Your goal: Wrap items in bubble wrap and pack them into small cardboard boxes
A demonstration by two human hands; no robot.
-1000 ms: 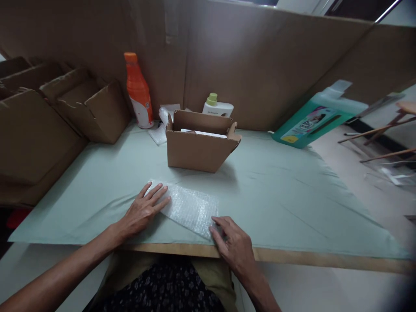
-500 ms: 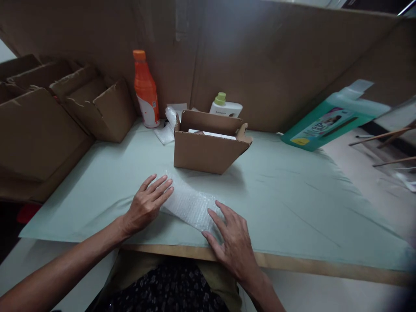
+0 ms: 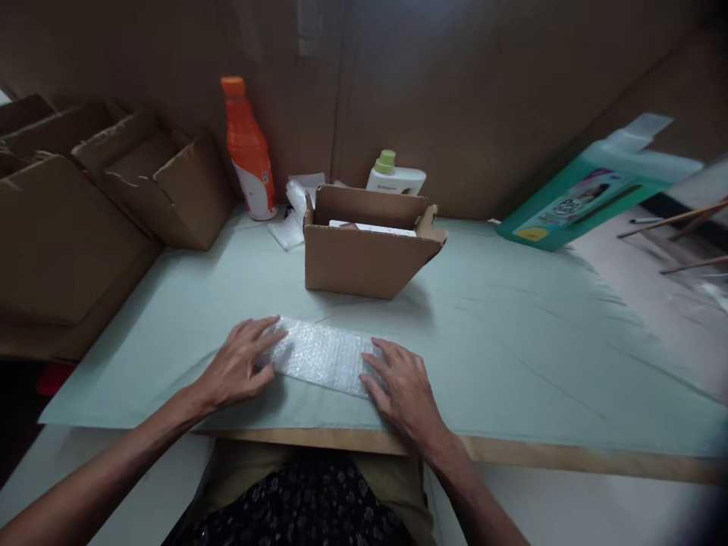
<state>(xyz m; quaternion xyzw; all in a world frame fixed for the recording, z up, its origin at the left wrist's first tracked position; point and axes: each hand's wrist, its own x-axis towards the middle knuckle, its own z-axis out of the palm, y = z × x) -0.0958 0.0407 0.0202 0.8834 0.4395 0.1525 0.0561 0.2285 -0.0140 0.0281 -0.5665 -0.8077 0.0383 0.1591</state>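
Bubble wrap (image 3: 321, 354) lies flat as a long strip on the pale green table cover (image 3: 512, 356), near the front edge and in front of the open cardboard box (image 3: 367, 250), apart from it. Left hand (image 3: 239, 364) rests palm down on the strip's left end, fingers spread and flat, nothing pinched. Right hand (image 3: 401, 387) rests palm down on the right end, fingers likewise spread, tips on the wrap. Box flaps are open, with something white inside; can't tell what. Behind the box stands a white bottle with green cap (image 3: 393, 176). Orange bottle (image 3: 246, 152) stands upright at back left, with crumpled clear plastic (image 3: 293, 212) just beside it. Empty cardboard boxes (image 3: 114, 189) are stacked on the left. Teal jug (image 3: 591, 197) leans tilted at far right against the cardboard wall (image 3: 483, 98).
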